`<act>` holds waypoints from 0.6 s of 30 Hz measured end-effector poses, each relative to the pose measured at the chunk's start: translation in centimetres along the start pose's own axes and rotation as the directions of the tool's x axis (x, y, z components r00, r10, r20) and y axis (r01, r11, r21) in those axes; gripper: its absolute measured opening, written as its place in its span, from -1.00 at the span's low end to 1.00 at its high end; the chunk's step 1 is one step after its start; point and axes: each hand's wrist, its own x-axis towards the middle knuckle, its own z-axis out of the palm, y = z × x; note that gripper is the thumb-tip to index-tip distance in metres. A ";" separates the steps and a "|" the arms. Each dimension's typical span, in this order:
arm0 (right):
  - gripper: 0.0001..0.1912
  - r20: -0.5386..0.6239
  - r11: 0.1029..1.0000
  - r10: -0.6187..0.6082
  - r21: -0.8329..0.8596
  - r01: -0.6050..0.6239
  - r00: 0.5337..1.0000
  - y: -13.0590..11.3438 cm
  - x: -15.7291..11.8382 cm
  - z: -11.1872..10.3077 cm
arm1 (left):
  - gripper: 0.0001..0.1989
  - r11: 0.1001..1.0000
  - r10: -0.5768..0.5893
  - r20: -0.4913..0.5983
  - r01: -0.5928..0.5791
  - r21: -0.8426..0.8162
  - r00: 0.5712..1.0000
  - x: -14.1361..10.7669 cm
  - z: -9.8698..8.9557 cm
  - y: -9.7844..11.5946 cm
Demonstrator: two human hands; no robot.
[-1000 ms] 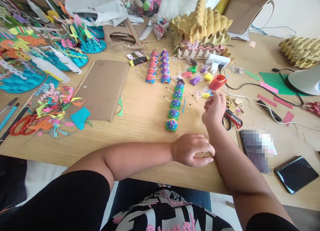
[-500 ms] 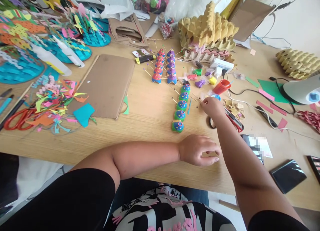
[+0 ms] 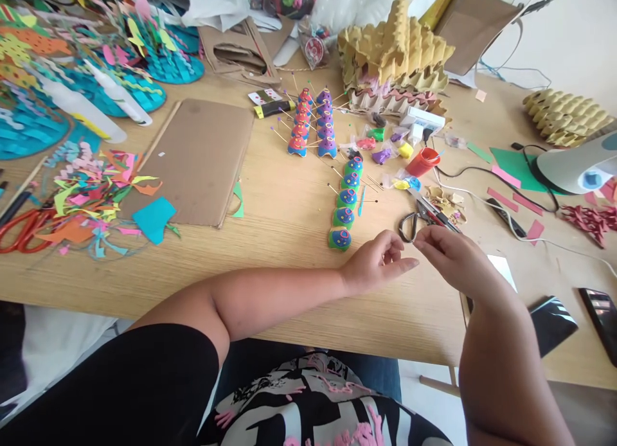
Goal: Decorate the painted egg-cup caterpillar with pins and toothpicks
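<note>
My left hand (image 3: 376, 263) hovers over the table front with loosely curled fingers and the thumb apart, holding nothing visible. To its right, my right hand (image 3: 450, 256) has thumb and forefinger pinched together; anything between them is too small to make out. Its fingertips are beside the dark loop handles (image 3: 409, 227) of a pair of scissors. Above my left hand stands a blue and green egg-carton caterpillar (image 3: 346, 198), with thin dark-tipped sticks at its upper part. A red caterpillar (image 3: 299, 124) and a purple one (image 3: 326, 126) stand farther back, sticks poking from their sides.
Brown cardboard (image 3: 193, 160) and paper scraps (image 3: 91, 195) lie left. Behind are egg cartons (image 3: 395, 51) and small clay packets (image 3: 382, 155). A red cup (image 3: 423, 162), a box cutter (image 3: 436, 211), a white cable and phones (image 3: 553, 324) occupy the right.
My right hand has drawn back from the thin sticks toward me and right, uncovering them. My left hand has risen slightly, its fingers turned toward my right hand. The view has shifted a little.
</note>
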 end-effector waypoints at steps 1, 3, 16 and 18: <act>-0.77 0.028 0.999 -0.030 -0.017 0.030 0.999 -0.2 -0.5 -0.1 | -0.60 0.999 -0.014 -0.006 0.013 -0.042 1.000 0.0 0.0 0.2; -0.77 0.072 0.996 -0.079 -0.042 0.082 0.994 -0.4 -1.1 -0.3 | -0.65 0.998 -0.017 0.001 0.017 -0.057 1.000 0.0 -0.1 0.6; -0.93 -0.054 0.230 0.296 0.973 -0.017 0.954 1.8 2.8 2.7 | -0.66 0.997 -0.069 -0.046 0.071 0.044 0.997 -0.1 -0.5 1.2; -0.84 0.044 -0.069 0.305 0.997 -0.024 0.951 1.9 3.8 3.9 | -0.65 0.997 -0.068 -0.038 0.069 0.045 0.997 -0.1 -0.5 1.2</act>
